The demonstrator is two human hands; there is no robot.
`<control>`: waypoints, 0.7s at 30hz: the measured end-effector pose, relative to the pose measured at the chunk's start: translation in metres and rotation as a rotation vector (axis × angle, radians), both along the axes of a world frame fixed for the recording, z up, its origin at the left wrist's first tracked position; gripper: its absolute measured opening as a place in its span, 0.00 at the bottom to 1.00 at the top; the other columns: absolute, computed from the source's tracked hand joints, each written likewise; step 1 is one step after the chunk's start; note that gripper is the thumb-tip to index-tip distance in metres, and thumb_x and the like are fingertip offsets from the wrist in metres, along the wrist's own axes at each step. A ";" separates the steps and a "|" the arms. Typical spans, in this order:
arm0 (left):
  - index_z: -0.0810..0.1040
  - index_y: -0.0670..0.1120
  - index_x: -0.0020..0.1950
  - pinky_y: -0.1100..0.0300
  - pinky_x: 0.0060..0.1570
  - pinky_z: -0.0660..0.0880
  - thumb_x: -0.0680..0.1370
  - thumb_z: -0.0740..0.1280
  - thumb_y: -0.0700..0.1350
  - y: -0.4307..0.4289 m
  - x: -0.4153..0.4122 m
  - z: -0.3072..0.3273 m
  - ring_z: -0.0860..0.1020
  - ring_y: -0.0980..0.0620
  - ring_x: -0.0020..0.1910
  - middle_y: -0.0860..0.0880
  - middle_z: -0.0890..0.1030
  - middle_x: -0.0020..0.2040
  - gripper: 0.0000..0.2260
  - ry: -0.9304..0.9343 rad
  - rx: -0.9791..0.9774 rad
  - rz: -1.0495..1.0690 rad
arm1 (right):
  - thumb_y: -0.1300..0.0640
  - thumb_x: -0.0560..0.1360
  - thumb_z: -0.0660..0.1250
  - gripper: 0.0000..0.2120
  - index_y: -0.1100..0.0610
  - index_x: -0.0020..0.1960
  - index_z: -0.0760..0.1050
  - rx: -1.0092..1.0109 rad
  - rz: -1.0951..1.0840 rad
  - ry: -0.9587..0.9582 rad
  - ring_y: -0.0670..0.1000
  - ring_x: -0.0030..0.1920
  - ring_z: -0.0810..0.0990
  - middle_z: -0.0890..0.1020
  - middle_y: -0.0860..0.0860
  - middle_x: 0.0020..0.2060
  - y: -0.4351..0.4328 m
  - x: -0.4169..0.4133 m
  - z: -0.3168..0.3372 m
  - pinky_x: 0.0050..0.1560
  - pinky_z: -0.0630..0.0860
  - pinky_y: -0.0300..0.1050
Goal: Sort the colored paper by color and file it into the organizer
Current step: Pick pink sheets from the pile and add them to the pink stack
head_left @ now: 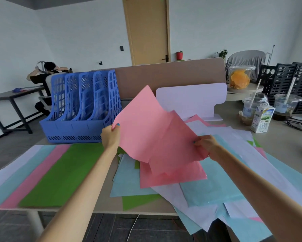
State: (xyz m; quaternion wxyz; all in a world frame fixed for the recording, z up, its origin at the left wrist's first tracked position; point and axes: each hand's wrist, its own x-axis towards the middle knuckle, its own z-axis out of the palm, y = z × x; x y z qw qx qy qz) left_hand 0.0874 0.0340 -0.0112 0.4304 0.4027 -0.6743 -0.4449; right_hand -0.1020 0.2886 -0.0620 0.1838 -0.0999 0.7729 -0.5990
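Pink sheets are lifted above the table, fanned out between both hands. My left hand pinches their left edge with thumb on top. My right hand grips the lower right corner. Under them lies a loose heap of mixed paper: light blue, white, pink and green. At the left, sorted stacks lie side by side: white, light blue, pink and green. The blue plastic organizer with several upright slots stands behind the stacks, its slots showing no paper.
A white board stand and brown desk divider rise behind the heap. Drink cups, a milk carton and black crates crowd the right. A person sits at another table, far left. The table's front edge runs below the heap.
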 end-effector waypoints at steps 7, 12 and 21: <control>0.77 0.39 0.47 0.45 0.46 0.80 0.74 0.60 0.35 0.022 0.008 -0.039 0.78 0.42 0.45 0.42 0.78 0.46 0.07 -0.132 0.200 -0.044 | 0.71 0.71 0.64 0.07 0.61 0.42 0.76 0.082 -0.004 0.067 0.51 0.24 0.73 0.74 0.56 0.30 -0.005 0.017 -0.007 0.24 0.65 0.35; 0.73 0.39 0.39 0.57 0.23 0.78 0.76 0.59 0.32 0.043 0.022 -0.052 0.78 0.44 0.36 0.42 0.77 0.39 0.08 -0.248 0.383 -0.267 | 0.66 0.67 0.66 0.05 0.58 0.39 0.74 0.308 -0.111 0.236 0.52 0.32 0.69 0.70 0.55 0.30 -0.002 0.024 -0.007 0.31 0.62 0.41; 0.76 0.44 0.38 0.60 0.34 0.76 0.79 0.56 0.44 0.061 0.031 -0.068 0.76 0.55 0.22 0.49 0.80 0.25 0.14 -0.620 -0.117 -0.274 | 0.66 0.66 0.63 0.03 0.61 0.34 0.72 0.431 -0.061 0.204 0.56 0.36 0.77 0.77 0.56 0.32 -0.002 0.041 -0.005 0.36 0.71 0.41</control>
